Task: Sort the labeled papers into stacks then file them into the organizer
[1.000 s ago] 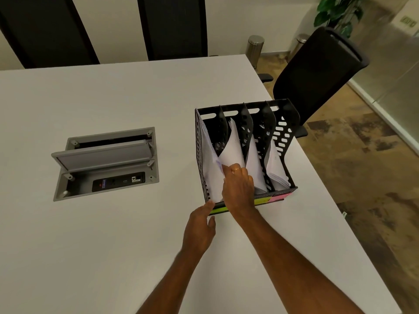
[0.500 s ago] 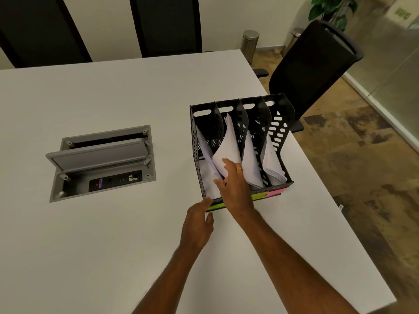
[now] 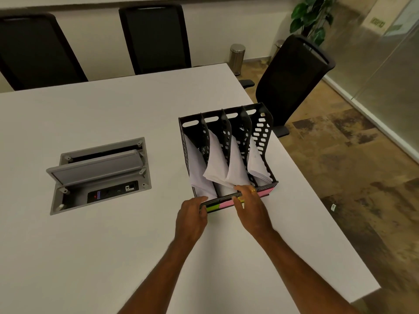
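Office meeting room. Big white tabletop (image 3: 113, 245) with a flush grey power/data box (image 3: 99, 175) set into it, lid flipped up. Black mesh chairs around the tabletop: two along its far edge (image 3: 156, 39), one at its right side (image 3: 292, 80). Black paper organizer (image 3: 260, 137) on the tabletop near that right edge. Beyond the tabletop: steel bin (image 3: 237, 56), potted plant (image 3: 310, 17), glass partition (image 3: 385, 71).

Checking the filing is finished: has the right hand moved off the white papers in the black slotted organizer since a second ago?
Yes. The right hand drew back from the white papers toward the person and now grips the black slotted organizer at its front rail.
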The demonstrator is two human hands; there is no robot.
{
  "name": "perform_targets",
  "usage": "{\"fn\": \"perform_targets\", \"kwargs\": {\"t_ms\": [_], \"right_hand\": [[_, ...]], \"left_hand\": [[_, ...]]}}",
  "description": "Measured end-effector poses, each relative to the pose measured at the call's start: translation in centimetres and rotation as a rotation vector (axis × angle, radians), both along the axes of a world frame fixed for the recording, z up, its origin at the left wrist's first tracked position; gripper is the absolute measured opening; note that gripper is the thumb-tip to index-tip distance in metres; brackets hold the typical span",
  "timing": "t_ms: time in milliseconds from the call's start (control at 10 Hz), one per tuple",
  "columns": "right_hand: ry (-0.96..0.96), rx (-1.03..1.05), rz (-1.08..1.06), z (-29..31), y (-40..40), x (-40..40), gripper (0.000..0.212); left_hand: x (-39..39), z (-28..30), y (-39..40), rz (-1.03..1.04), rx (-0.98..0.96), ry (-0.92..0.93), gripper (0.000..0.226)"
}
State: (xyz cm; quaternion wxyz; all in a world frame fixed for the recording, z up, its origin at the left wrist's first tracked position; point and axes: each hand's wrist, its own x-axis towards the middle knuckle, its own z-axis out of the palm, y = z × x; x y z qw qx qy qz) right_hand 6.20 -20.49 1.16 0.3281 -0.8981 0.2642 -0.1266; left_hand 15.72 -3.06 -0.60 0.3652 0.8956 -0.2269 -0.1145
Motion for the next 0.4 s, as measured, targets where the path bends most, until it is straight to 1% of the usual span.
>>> {"fn": "perform_targets", "kwargs": {"t_ms": [100,200,300,400], "right_hand": [[0.090,-0.061,0.005,-0.3,-0.4,-1.3,0.038],[0.281,-0.168,0.032,-0.1,-1.1,-2.4,0.056],[0.338,-0.248,0.041,0.5,-1.7,-2.5,0.062],[0.310,-0.338,0.039,1.7,-2.8,-2.1,0.066]], "left_hand": [[-0.1,1.1,-0.2,-0.025,0.032,0.001,0.033],[-0.3,2.8,-0.4,-0.093,0.072,-0.055,0.034],[-0.6,4.1,-0.5,-0.128,0.110,-0.113,0.035],[-0.5,5.5,-1.0,-0.126,0.129,-0.182,0.041]]}}
